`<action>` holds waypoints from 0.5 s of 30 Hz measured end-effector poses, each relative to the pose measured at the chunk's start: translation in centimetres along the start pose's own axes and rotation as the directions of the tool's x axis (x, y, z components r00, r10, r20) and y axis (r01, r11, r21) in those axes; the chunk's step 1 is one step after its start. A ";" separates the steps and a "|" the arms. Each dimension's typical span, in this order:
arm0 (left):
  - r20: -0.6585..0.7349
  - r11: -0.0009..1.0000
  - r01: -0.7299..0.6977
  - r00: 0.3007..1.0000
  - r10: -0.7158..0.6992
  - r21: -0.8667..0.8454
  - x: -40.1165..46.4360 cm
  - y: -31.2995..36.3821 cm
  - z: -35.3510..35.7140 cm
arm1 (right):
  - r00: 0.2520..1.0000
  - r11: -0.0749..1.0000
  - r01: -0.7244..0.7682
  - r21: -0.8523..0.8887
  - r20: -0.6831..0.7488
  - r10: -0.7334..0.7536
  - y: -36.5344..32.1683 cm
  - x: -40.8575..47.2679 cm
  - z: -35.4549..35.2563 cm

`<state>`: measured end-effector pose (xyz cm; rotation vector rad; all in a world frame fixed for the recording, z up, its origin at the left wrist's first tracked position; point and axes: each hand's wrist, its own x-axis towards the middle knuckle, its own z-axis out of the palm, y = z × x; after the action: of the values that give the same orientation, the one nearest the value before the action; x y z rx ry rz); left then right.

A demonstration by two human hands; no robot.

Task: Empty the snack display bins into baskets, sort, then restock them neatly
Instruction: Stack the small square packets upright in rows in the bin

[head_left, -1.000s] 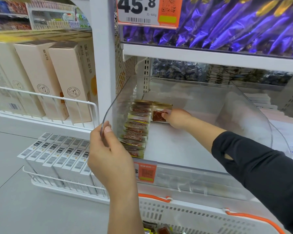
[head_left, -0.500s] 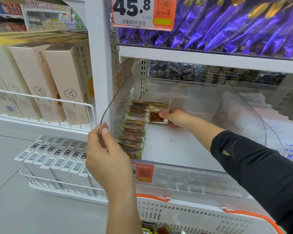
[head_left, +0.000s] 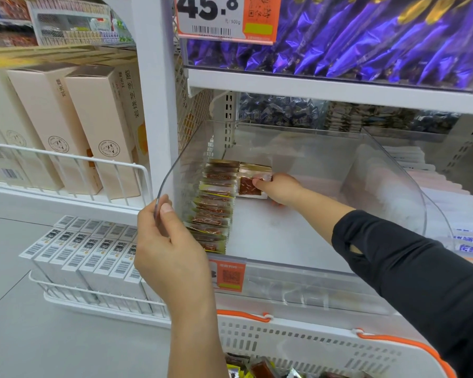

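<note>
Snack bin: clear, on shelf, restock underway. One packet row lined along left wall, second row just started. Right hand pinches packet at back beside row. Left hand grips bin's left wall edge. Most of floor bare; more packets in basket below.

Left hand raised, back toward camera, thumb and fingers pinching thin edge. Right arm in black sleeve reaches forward; right hand curled, thumb pinching flat packet.
</note>
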<state>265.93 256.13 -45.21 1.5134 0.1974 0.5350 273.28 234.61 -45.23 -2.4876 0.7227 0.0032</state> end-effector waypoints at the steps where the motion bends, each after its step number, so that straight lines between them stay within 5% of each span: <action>1: 0.001 1.000 0.002 1.000 -0.002 0.001 0.0 0.0 0.0 | 1.000 1.000 0.006 -0.024 -0.006 -0.006 -0.1 -0.1 0.0; 7: 0.001 1.000 -0.014 1.000 0.014 0.012 0.0 -0.1 0.0 | 1.000 1.000 0.019 0.000 0.021 -0.019 -0.3 -0.9 -1.0; 12: 0.012 0.999 -0.028 1.000 0.028 0.018 0.0 0.1 0.0 | 0.998 0.987 0.057 -0.151 0.031 -0.053 -0.2 -2.7 -1.9; 15: -0.019 0.997 -0.059 0.998 0.060 0.039 -0.7 0.8 -0.9 | 0.998 0.998 0.060 -0.018 -0.019 -0.061 0.1 -5.3 -3.3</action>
<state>264.76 256.59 -44.68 1.5556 0.1792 0.5966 268.26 235.50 -41.63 -2.5280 0.6578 -0.0374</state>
